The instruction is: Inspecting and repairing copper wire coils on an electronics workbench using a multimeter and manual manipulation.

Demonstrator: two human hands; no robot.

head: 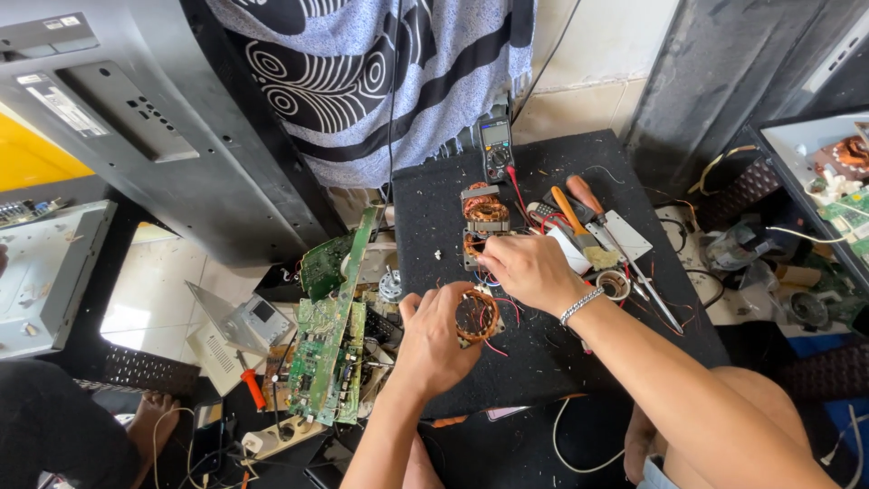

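A round coil of copper wire [476, 317] is being gripped by the left hand [434, 340]; thin red wires [480, 246] are being pinched by the right hand [529, 270].

Bright daylight, glare on floor tiles [154, 308] at left, soft shadows, sharp focus, wide-angle bending at edges

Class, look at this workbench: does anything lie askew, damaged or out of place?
Yes. Green circuit boards lean in a loose pile off the black mat's left edge. The left hand holds a bare copper coil with loose red wires.
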